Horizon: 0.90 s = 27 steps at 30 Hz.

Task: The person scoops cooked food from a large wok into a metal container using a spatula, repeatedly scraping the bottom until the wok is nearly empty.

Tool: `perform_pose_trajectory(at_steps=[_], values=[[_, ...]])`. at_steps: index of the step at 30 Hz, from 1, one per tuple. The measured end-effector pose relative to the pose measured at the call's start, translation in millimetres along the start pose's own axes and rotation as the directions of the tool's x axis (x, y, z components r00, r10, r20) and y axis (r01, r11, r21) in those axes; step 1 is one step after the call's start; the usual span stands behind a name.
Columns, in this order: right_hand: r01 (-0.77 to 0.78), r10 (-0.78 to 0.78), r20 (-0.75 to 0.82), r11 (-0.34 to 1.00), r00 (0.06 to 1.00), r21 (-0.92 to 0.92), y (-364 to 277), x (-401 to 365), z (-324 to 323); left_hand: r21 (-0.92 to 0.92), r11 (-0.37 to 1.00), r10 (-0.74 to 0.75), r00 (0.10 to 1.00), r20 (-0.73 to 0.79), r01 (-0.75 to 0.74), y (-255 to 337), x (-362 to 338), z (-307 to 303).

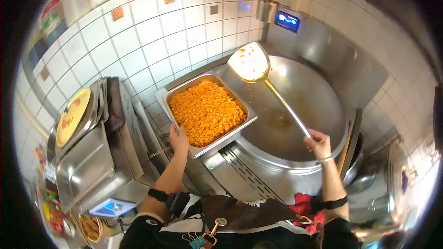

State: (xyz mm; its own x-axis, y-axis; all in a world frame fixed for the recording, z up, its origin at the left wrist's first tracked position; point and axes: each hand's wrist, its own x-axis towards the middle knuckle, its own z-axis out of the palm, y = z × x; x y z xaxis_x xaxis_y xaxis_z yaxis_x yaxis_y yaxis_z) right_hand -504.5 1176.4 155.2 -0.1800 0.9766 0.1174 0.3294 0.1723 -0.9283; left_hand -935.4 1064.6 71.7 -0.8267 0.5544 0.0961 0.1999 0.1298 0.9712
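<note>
My left hand (pixel 179 139) grips the near left rim of a deep steel tray (pixel 217 146), which is full of orange, diced food (pixel 205 110). The tray rests at the left edge of a large round wok (pixel 295 110). In my right hand (pixel 318 144) is the end of a long-handled spatula (pixel 286 104); its fingers are closed round the handle. The broad blade, with orange bits on it, is raised over the wok's far left rim, beyond the tray. A thin layer of residue and a few bits lie in the wok.
Steel trays (pixel 85 166) and a yellow round lid or board (pixel 74 117) stand at the left. A blue-lit display (pixel 287 21) and a metal cup (pixel 266 10) are on the back wall. A slotted drain (pixel 249 170) runs before the wok. Long tools (pixel 350 143) lean at its right.
</note>
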Motion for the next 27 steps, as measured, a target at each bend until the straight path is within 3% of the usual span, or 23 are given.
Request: perform_pose_trajectory(at_steps=[2,4,7,8,10,11,14,15,17,18,19,21,22,24,27], values=[[-0.112,0.106,0.065,0.989,0.992,0.094,-2.1,5.3,-20.4,-0.106,0.989,0.105,0.994,-0.008,-0.105,-22.9,11.8,4.0],[-0.178,0.17,0.085,0.979,0.982,0.096,2.1,12.0,-40.4,-0.107,0.991,0.074,0.997,-0.013,-0.075,-20.8,10.2,5.1],[-0.269,0.282,0.153,0.958,0.947,-0.101,12.6,24.8,-66.5,-0.154,0.987,0.054,0.999,-0.002,-0.054,-3.5,0.0,0.6],[-0.28,0.289,0.141,0.956,0.947,-0.085,17.3,28.5,-69.9,-0.158,0.985,0.072,0.997,0.022,-0.068,-0.4,-2.0,-1.3],[-0.321,0.442,0.194,0.833,0.876,-0.451,28.7,35.9,-73.4,-0.2,0.976,0.087,0.996,0.023,-0.081,8.6,-7.4,-1.1],[-0.337,0.45,0.186,0.835,0.874,-0.435,34.8,38.6,-76.7,-0.189,0.978,0.097,0.994,0.04,-0.088,8.7,-8.1,-2.1],[-0.228,0.615,0.304,0.635,0.727,-0.738,33.1,52.0,-82.3,-0.142,0.979,0.153,0.988,0.015,-0.149,11.2,-10.5,-3.6],[-0.239,0.626,0.309,0.636,0.716,-0.734,40.1,56.3,-83.5,-0.126,0.982,0.147,0.989,0.026,-0.143,14.7,-13.3,-4.6],[-0.32,0.753,0.368,0.593,0.546,-0.739,55.0,66.9,-88.7,-0.131,0.991,0.035,0.999,0.005,-0.034,20.4,-15.7,-3.6],[-0.396,0.822,0.276,0.499,0.498,-0.771,42.8,66.7,-79.6,-0.232,0.971,0.065,0.997,0.038,-0.055,19.6,-15.6,-3.1],[-0.403,0.827,0.278,0.496,0.489,-0.769,45.0,71.8,-69.6,-0.224,0.973,0.062,0.997,0.045,-0.05,17.8,-15.3,-3.9],[-0.206,0.791,0.377,0.521,0.482,-0.828,56.1,83.8,-53.9,-0.223,0.973,0.07,0.996,0.049,-0.057,14.5,-14.3,-5.5],[-0.33,0.813,0.338,0.52,0.475,-0.788,80.4,89.0,-43.9,-0.215,0.975,0.069,0.996,0.055,-0.055,14.5,-14.0,-5.6],[-0.148,0.673,0.405,0.606,0.619,-0.782,128.7,108.0,-2.9,-0.188,0.982,0.023,0.999,-0.03,-0.028,16.8,-17.3,-3.6],[-0.268,0.581,0.296,0.691,0.758,-0.672,199.5,162.5,71.3,-0.177,0.984,-0.028,1.0,0.008,0.029,28.7,-22.0,-2.4]])
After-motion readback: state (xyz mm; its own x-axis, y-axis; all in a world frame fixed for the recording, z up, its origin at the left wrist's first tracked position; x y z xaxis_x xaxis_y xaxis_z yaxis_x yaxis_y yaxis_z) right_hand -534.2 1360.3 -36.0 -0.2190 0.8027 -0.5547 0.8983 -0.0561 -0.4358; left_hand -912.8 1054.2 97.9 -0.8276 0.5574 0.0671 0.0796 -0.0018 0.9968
